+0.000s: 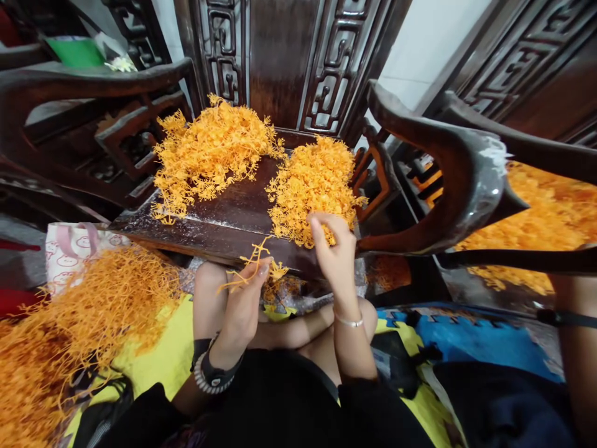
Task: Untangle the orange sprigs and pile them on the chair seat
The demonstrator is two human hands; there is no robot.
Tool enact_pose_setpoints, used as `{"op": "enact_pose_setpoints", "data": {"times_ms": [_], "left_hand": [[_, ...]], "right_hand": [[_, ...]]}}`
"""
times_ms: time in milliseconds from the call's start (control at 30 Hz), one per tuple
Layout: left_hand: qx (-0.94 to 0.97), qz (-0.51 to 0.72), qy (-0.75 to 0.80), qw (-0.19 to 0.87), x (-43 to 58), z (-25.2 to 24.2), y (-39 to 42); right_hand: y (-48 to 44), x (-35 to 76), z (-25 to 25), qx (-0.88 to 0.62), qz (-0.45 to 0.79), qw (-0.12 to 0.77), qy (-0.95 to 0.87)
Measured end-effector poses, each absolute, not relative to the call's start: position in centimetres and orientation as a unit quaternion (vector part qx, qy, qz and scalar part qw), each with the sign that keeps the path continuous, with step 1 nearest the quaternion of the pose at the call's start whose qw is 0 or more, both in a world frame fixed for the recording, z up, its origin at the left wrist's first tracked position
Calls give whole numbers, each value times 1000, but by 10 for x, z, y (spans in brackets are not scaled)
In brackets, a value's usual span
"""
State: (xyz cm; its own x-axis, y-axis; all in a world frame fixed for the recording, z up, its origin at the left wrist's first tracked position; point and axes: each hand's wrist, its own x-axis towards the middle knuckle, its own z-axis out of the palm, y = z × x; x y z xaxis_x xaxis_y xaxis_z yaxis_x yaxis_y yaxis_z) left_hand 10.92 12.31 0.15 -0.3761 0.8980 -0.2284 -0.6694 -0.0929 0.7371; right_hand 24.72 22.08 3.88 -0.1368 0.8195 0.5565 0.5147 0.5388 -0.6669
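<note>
My left hand (242, 305) is closed in a pinch on a thin orange plastic sprig (254, 261) held just below the front edge of a dark wooden chair seat (224, 214). My right hand (333, 249) reaches up to the nearer orange pile (312, 186) on the seat, its fingers curled into the pile's lower edge; what they grip is hidden. A second, larger orange pile (209, 149) lies at the seat's back left. A dark wristband is on my left wrist, a thin bracelet on the right.
A heap of stripped orange stems (79, 323) lies on the floor at the left, over a yellow mat (163, 354). A curved chair armrest (457, 168) juts in at the right, with more orange pieces (545, 218) behind it. A pink-handled bag (69, 249) sits at the left.
</note>
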Motion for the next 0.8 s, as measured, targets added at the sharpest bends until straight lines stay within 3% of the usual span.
{"op": "enact_pose_setpoints", "data": {"times_ms": [100,167,467,567,667,733,800], "left_hand": [[175,710,426,532,111,-1,121],[189,704,438,527,113,-1,120],[237,724,420,494,112,7,112],[264,803,359,396,79,25,115],[275,884,328,190,46,48,114],[302,863,352,198,39,56,109],[311,823,369,298,47,56,103]], "right_hand": [[184,245,37,-366,347,378,-777],[168,243,32,-339,408,339,-777],[130,229,0,-290,616,388,-621],[109,237,-7,-249,622,367,-646],[101,249,-6,-246,581,343,-696],[112,256,1,-297,502,349,-734],[137,263,12,-362,393,372,-759]]}}
